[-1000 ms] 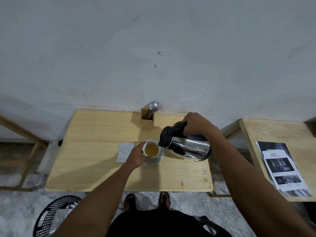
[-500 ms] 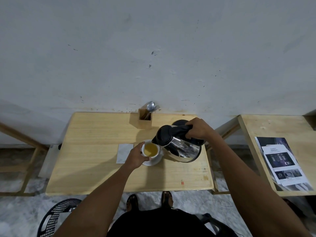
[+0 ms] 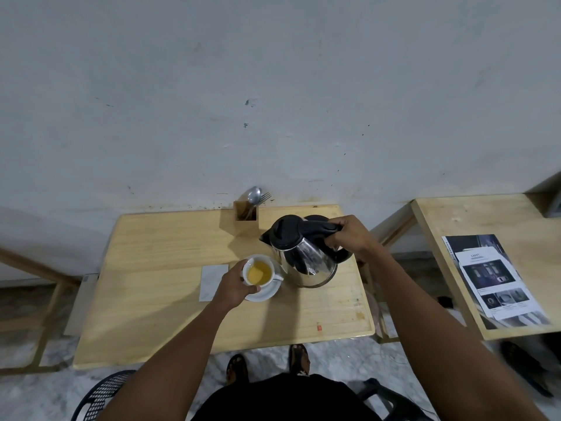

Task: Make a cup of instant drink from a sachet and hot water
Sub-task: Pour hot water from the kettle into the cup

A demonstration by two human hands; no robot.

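A white cup (image 3: 258,271) holding yellow-brown liquid stands on a white saucer (image 3: 266,292) in the middle of the wooden table (image 3: 158,299). My left hand (image 3: 233,284) wraps around the cup's left side. Just right of the cup is a steel kettle (image 3: 306,259) with a black lid and handle, close to upright, its spout pointing left. My right hand (image 3: 349,235) grips the kettle's handle. A flat white sachet or paper (image 3: 211,281) lies on the table left of my left hand.
A wooden holder (image 3: 246,218) with a spoon and fork stands at the table's back edge against the wall. A second table (image 3: 473,226) on the right carries a printed leaflet (image 3: 494,281). A black mesh chair (image 3: 100,396) is at the lower left.
The kettle has swung from a steep tilt over the cup back to nearly upright and moved right and away from the cup. My left hand has stayed on the cup.
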